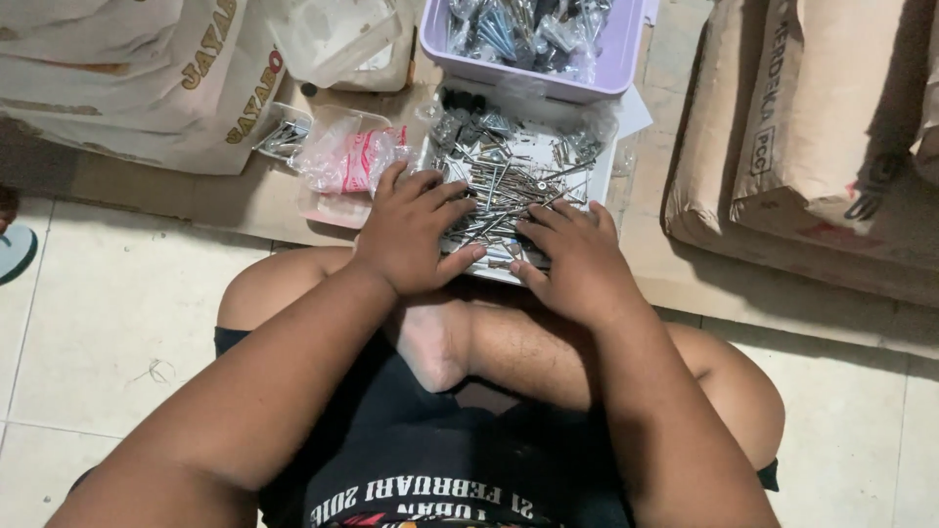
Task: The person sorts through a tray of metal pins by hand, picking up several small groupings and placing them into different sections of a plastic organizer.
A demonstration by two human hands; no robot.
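Tiled floor carries flattened cardboard sheet; on cardboard: white tray, lilac tub, sacks.

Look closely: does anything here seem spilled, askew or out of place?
Nothing is spilled. Loose metal screws lie jumbled in a white tray, under the left hand and right hand.

Dim, warm indoor light; deep shadows at right; slight softness; mild wide-angle edge stretch.

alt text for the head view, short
Seen from above, a seated person's left hand and right hand rest spread on a pile of loose metal screws in a white tray. Behind it sit a lilac bin of bagged hardware and paper sacks.
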